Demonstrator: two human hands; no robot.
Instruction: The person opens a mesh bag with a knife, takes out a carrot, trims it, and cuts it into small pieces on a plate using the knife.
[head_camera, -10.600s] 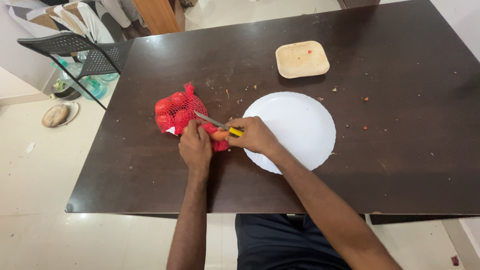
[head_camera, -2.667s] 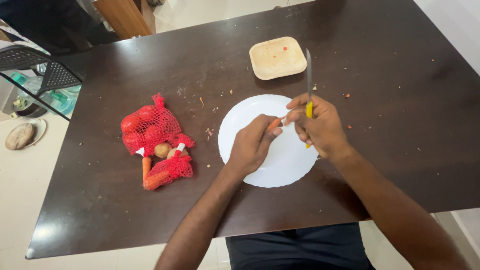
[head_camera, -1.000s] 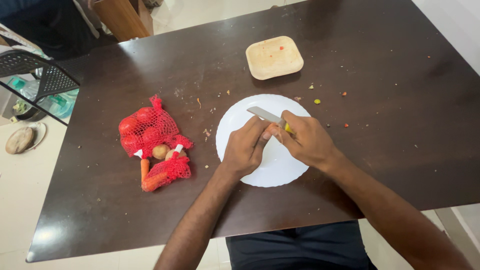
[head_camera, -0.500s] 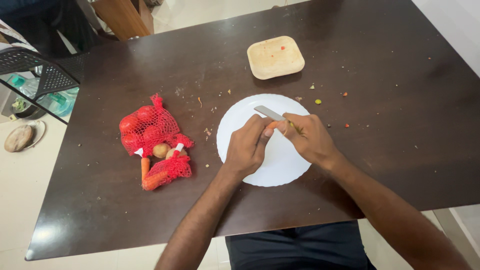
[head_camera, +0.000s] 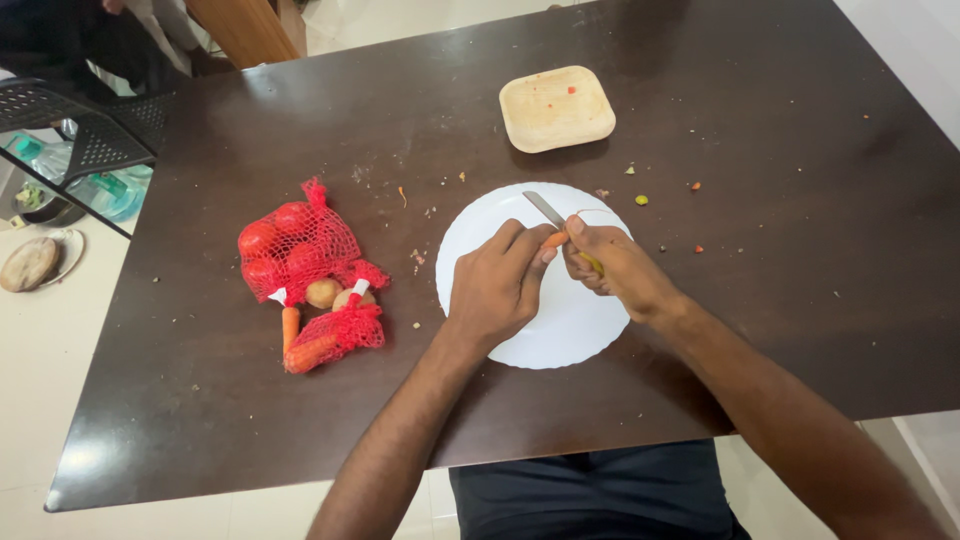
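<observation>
Since half a second ago, knife blade has swung away from the left hand; red mesh bag unmoved.
Left fingers pinch a carrot over the white plate; right hand is closed on the yellow knife handle, blade at the carrot's tip. Judged progress: trimming barely begun, no cut pieces on plate; bagged vegetables remain.

One head-worn camera looks steeply down, fairly near, over the dark table
</observation>
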